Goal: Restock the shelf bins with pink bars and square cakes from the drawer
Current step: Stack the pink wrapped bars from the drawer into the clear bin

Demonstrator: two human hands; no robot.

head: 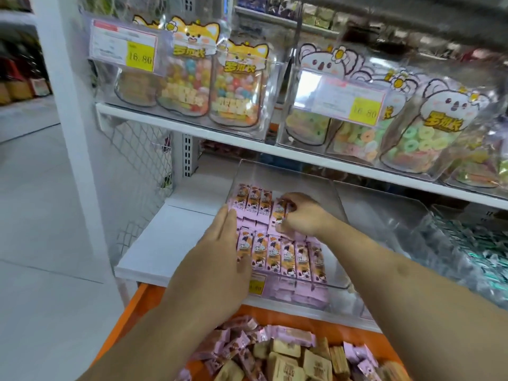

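Note:
A clear shelf bin [334, 193] on the lower white shelf holds two neat rows of pink bars [286, 257]. My right hand [302, 215] is inside the bin at the back row, fingers pinched on one pink bar [279, 213]. My left hand [220, 243] lies flat with fingers straight against the left ends of the rows, holding nothing. Below, the orange drawer [132, 306] contains loose pink bars [239, 342] mixed with tan square cakes [286, 353].
A neighbouring clear bin [412, 224] to the right is partly filled with teal-wrapped items. The upper shelf [192, 127] carries bins of candy bags with yellow price tags. A white post [68, 105] stands left, beside open floor.

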